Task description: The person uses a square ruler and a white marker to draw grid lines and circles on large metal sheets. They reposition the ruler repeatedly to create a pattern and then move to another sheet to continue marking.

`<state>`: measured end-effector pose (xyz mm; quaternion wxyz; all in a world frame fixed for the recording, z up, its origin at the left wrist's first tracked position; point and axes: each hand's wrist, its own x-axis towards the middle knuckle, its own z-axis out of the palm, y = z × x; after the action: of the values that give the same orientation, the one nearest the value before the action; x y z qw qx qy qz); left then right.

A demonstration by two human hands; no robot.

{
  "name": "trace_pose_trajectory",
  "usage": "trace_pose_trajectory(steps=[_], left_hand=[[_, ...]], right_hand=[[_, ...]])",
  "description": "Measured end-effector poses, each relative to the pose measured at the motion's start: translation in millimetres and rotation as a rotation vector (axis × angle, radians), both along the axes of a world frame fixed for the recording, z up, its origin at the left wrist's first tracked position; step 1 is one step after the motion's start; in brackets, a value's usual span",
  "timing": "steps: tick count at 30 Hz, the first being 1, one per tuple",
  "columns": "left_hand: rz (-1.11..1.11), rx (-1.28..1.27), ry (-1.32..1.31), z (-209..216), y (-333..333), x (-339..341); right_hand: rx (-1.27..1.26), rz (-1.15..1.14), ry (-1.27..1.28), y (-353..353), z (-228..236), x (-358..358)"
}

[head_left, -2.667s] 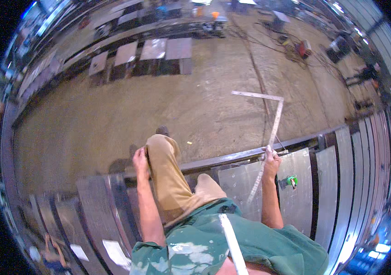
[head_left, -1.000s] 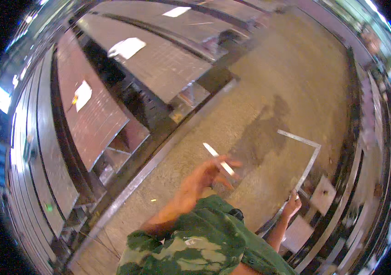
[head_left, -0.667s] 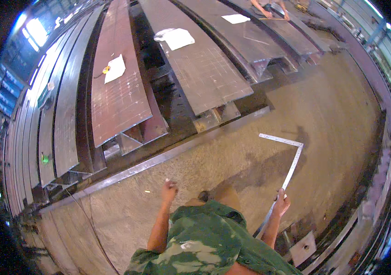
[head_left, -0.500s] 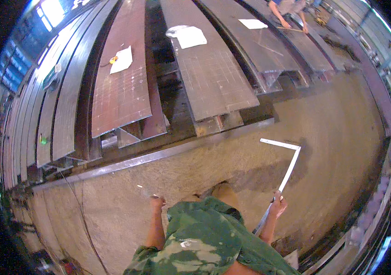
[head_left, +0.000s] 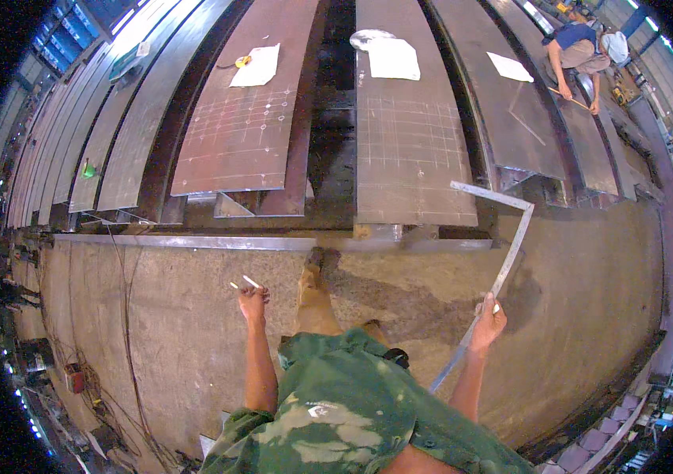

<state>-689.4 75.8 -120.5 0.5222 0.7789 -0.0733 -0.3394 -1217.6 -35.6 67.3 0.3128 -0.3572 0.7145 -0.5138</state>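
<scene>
My right hand (head_left: 488, 322) is closed around the long arm of a steel framing square (head_left: 513, 251). Its short arm points left, over the near end of a beam. Two thin white sticks that look like chalk (head_left: 252, 281) stick out from the fingers of my left hand (head_left: 253, 303), which is closed. In front of me lies a brown steel beam (head_left: 411, 170) with a grid of pale lines drawn on its top. To its left, a reddish steel beam (head_left: 234, 158) bears similar lines and small circles.
White paper sheets (head_left: 394, 60) lie on several beams, one beside a yellow tape measure (head_left: 243, 61). A low metal bar (head_left: 186, 242) runs across the floor before the beam ends. Cables (head_left: 127, 332) trail at left. Another person (head_left: 577, 59) crouches over a beam at far right.
The view has turned and come closer to the beams. My right hand has carried the square forward toward the brown beam, and my left hand has come up with the white sticks.
</scene>
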Motion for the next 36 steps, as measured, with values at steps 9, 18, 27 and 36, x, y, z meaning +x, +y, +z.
trace_pose_trajectory(steps=[9,18,27,36], left_hand=[[0.018,-0.144,-0.191,42,-164,102],[-0.07,-0.456,-0.355,176,-333,146],[-0.549,-0.3,-0.276,286,-401,126],[-0.689,-0.271,-0.572,273,-411,72]], right_hand=[[0.053,0.051,0.01,-114,-8,140],[0.284,0.75,0.132,-193,41,290],[0.261,1.267,0.094,-242,50,339],[0.174,1.253,0.138,-258,42,297]])
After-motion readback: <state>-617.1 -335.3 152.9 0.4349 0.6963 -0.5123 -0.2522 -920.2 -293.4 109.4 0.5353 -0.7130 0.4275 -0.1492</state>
